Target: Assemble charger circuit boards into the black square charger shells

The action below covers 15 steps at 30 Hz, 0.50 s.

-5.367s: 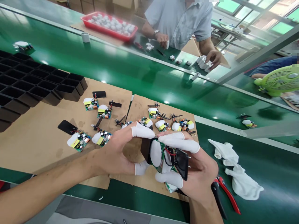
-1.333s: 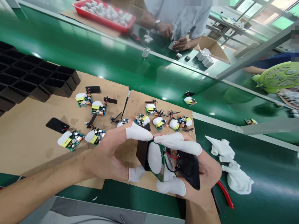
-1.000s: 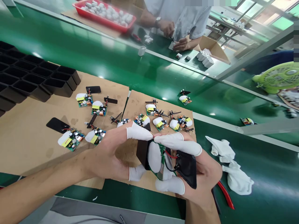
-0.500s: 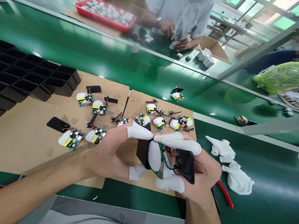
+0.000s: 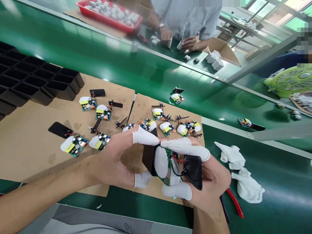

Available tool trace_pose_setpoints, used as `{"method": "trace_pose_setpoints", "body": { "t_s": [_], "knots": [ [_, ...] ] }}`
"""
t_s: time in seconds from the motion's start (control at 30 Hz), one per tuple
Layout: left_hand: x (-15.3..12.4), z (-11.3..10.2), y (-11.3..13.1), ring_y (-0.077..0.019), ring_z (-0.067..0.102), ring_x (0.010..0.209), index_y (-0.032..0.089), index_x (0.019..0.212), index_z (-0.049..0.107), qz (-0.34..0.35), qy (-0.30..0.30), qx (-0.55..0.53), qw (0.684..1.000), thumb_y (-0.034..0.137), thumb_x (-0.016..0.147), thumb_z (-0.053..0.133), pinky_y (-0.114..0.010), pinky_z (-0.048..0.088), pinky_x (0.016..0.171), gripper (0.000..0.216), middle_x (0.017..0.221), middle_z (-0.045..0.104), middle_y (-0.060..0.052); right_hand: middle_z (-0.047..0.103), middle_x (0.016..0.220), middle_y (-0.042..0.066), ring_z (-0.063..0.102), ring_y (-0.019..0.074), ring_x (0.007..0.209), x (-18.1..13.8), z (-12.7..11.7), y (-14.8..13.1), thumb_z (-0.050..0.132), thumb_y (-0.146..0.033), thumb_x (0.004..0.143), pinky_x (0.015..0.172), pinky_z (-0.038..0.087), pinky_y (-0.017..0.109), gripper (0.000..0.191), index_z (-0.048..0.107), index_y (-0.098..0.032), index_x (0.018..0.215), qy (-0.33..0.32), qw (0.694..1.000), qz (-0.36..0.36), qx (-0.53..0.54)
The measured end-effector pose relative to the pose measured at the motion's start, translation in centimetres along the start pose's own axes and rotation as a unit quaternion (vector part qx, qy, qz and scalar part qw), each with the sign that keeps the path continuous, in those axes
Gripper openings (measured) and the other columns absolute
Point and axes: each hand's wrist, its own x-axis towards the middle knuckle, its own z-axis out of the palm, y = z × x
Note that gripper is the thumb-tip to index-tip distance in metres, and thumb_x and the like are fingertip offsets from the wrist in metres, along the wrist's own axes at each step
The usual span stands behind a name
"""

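Note:
My left hand (image 5: pixel 122 159), with white finger cots on thumb and fingertip, is closed around a black plastic case (image 5: pixel 148 157). From the case's mouth sticks a green circuit board (image 5: pixel 168 174) with a white blob (image 5: pixel 161 164) on it. My right hand (image 5: pixel 207 172), also in finger cots, grips the board by its edges. A black end cap (image 5: pixel 193 170) hangs on red and black wires beside the right palm. How deep the board sits in the case is hidden. Several more circuit boards (image 5: pixel 74 145) with black caps lie on the cardboard (image 5: pixel 31 139) beyond my hands.
Black cases (image 5: pixel 36 78) stand in rows at the left. White gloves (image 5: pixel 246 182) and red-handled pliers (image 5: pixel 235 203) lie at the right. Boards (image 5: pixel 177 97) rest on the green belt (image 5: pixel 117 70). Across it, a co-worker's hands (image 5: pixel 190 43) handle white parts near a red tray (image 5: pixel 109 16).
My hands and the board stay almost still. The boards on the green belt have shifted left. Opposite, the co-worker's hands have moved apart, with a white piece in each.

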Motion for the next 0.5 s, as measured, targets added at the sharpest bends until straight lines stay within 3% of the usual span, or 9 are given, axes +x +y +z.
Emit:
{"method": "trace_pose_setpoints", "body": {
  "t_s": [0.2, 0.5],
  "knots": [
    [-0.03, 0.05, -0.52, -0.0325, 0.082, 0.099, 0.03, 0.145, 0.071, 0.018, 0.008, -0.015, 1.0, 0.018, 0.077, 0.097, -0.048, 0.068, 0.087, 0.073, 0.117, 0.084, -0.009, 0.088, 0.115, 0.011, 0.084, 0.0359, 0.103, -0.08, -0.1, -0.16, 0.11, -0.036, 0.077, 0.082, 0.071, 0.045, 0.068, 0.084, -0.03, 0.14, -0.009, 1.0, 0.004, -0.006],
    [0.13, 0.2, -0.59, -0.0313, 0.081, 0.098, 0.032, 0.149, 0.07, 0.021, 0.009, -0.025, 0.999, 0.021, 0.079, 0.099, -0.048, 0.069, 0.086, 0.076, 0.118, 0.083, -0.008, 0.087, 0.119, 0.01, 0.083, 0.0349, 0.105, -0.19, 0.27, 0.06, 0.111, -0.035, 0.075, 0.081, 0.07, 0.043, 0.072, 0.084, -0.031, 0.142, 0.001, 1.0, 0.008, 0.002]
  ]
}}
